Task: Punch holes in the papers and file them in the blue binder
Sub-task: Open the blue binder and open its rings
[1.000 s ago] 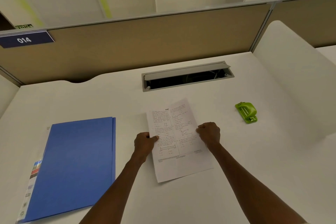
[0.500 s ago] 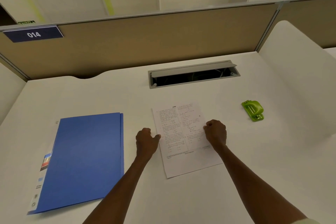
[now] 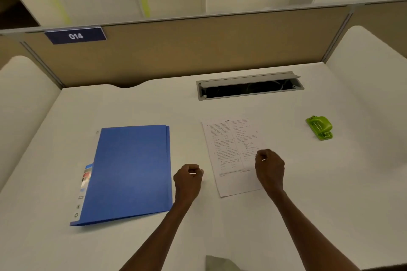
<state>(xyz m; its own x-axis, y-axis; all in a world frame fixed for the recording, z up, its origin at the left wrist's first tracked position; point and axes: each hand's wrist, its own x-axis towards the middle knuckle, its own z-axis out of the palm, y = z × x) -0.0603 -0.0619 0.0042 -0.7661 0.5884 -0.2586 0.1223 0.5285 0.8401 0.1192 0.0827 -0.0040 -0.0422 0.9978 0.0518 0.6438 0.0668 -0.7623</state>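
Note:
A closed blue binder lies flat on the white desk, left of centre. A printed sheet of paper lies flat to its right. My right hand is curled over the sheet's lower right edge and grips it there. My left hand is a closed fist with nothing in it, resting on the desk between the binder and the sheet and touching neither. A green hole punch sits alone at the right, well away from both hands.
An open cable slot with a raised grey flap is set into the desk behind the paper. A tan partition bearing a "014" sign closes the back. White side panels flank the desk.
My left hand has let go of the sheet's left edge and moved left onto the bare desk. The right hand stays on the right edge. The view has shifted left.

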